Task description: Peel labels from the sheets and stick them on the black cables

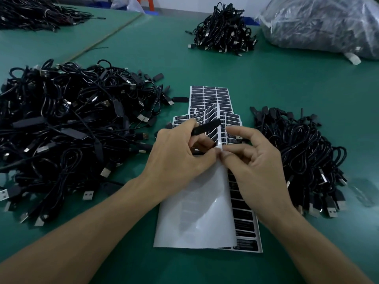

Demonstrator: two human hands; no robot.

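Head view: left hand (180, 154) curls its fingers round a black cable (207, 127) above the label sheet (196, 212), mid-bench (287, 83) toward the near edge; right hand (256, 160) pinches the sheet's curled edge; a hasty pull might tear a label.

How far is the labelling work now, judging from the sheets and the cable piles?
Done: much of the near sheet is bare white, so many labels seem used. In hand: the left hand grips a black cable, the right hand pinches the sheet's edge. Left: a column of labels on it, a fuller sheet behind, and the big cable pile; which piles are finished I cannot tell.
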